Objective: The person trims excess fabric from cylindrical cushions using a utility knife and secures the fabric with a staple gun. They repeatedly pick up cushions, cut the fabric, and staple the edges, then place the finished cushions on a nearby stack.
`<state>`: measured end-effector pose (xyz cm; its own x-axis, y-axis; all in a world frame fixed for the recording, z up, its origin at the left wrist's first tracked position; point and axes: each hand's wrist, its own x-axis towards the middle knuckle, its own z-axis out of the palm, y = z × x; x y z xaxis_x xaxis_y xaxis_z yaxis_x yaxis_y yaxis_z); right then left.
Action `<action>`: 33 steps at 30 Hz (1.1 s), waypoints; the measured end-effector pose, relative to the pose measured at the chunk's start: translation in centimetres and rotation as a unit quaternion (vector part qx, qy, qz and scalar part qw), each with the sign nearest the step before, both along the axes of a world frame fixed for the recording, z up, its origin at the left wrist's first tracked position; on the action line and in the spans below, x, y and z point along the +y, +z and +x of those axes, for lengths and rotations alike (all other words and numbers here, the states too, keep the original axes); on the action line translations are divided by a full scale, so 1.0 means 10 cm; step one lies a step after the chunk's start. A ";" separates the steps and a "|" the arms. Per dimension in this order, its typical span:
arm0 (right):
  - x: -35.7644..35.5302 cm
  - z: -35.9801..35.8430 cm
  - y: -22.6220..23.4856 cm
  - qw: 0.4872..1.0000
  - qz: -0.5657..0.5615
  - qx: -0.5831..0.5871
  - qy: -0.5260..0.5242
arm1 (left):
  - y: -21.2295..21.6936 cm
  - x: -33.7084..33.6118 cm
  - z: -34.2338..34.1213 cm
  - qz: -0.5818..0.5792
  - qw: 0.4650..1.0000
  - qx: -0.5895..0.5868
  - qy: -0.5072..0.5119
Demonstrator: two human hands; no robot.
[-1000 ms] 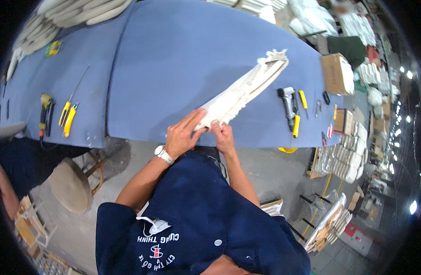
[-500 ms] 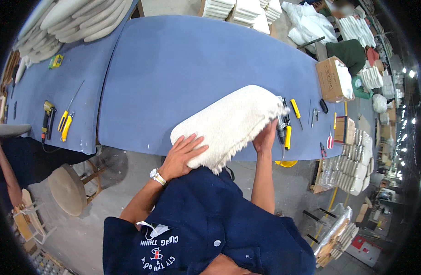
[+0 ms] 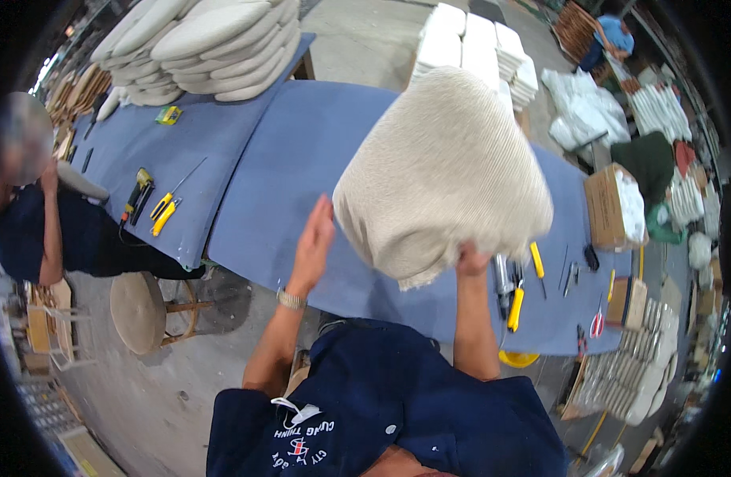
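A cream seat pad, wrapped in ribbed fabric with a loose, rough edge on its near side, is raised and tilted above the blue table. My right hand is closed on that near edge; the fabric hides part of its fingers. Just off the pad's left side, my left hand is held upright with its fingers stretched out, holding nothing. To the right of my right hand lie a grey power tool and a yellow-handled tool, on the blue table.
Stacked cream pads stand at the far left. Screwdrivers, red-handled scissors and a cardboard box are on the right. Another person works at the left beside a round stool. White stacks stand beyond the table.
The pad has been lifted off the table and turned up. My left hand has let go of it and moved away to its left; my right hand keeps hold of the edge.
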<state>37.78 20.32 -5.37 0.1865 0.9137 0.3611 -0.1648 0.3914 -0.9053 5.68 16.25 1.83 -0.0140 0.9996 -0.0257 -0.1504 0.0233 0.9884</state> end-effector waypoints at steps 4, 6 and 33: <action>-0.23 -0.55 1.27 0.931 0.125 -0.257 0.226 | 0.80 0.68 0.33 -0.021 0.968 -0.248 0.010; -0.30 -0.54 1.12 0.870 0.032 -0.357 0.340 | 0.71 0.78 0.35 -0.033 0.961 -0.275 -0.008; 1.99 -1.39 0.14 0.921 -0.282 -0.216 0.162 | -0.08 0.61 0.42 -0.221 0.968 0.084 -0.079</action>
